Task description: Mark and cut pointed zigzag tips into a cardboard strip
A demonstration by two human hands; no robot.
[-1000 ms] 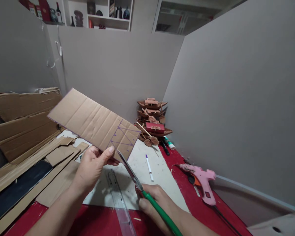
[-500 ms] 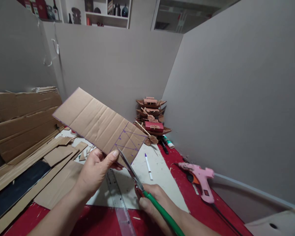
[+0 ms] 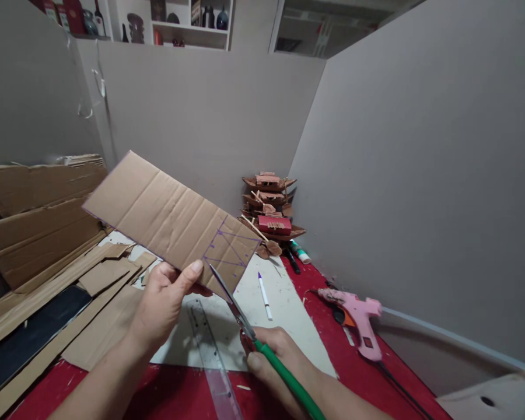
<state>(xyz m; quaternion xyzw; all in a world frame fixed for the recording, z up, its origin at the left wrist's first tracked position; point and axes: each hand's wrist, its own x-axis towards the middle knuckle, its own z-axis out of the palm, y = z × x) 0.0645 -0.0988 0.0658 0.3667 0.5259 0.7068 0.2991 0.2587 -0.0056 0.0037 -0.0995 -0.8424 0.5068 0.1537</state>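
My left hand (image 3: 168, 300) grips a rectangular piece of cardboard (image 3: 157, 201) by its lower edge, thumb on top and fingers underneath. Purple pen lines and marks cross its right end. In my right hand (image 3: 280, 361) is a pair of scissors (image 3: 284, 373) with green handles. The upper blade lies over the lower right corner of the cardboard, its tip near the left thumb; the other blade is mostly hidden beneath. Below the cardboard, a clear ruler (image 3: 212, 356) lies across the white board and the red cloth.
A marker (image 3: 265, 297) rests on the white board (image 3: 293, 326). To the right lies a pink glue gun (image 3: 361, 318) with a cord. Stacked model boats (image 3: 273, 224) stand at the back. Cardboard pieces (image 3: 48, 245) fill the left side, near a grey wall (image 3: 201, 105).
My left hand and the cardboard have shifted slightly left, and the cardboard's far left corner sits a little higher. The scissors and my right hand have hardly moved.
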